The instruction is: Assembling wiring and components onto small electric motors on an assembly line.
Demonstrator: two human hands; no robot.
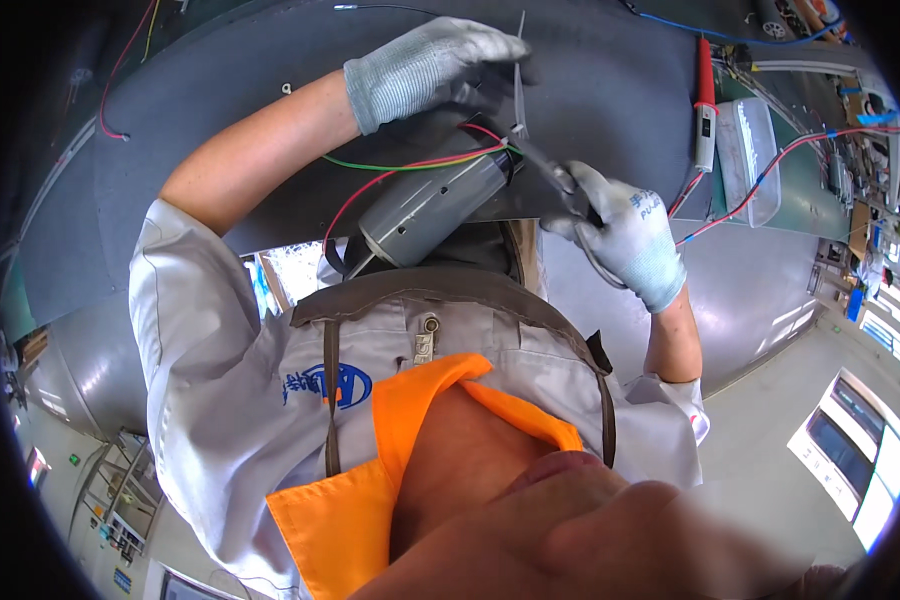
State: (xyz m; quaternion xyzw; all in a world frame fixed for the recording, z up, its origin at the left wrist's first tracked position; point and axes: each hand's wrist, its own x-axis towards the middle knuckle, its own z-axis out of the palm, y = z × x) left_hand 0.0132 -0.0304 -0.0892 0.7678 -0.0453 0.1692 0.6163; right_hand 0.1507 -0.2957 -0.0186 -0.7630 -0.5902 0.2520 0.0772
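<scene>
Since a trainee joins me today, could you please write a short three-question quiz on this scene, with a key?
1. Multiple choice: which hand holds the metal tool? A) left; B) right; C) neither.
2. True or false: the plastic bin lies to the right of the grey cylinder.
3. Fill the gap: over the cylinder run a green wire and a ____.

Key:
1. B, the right hand.
2. True.
3. Red wire.
</scene>
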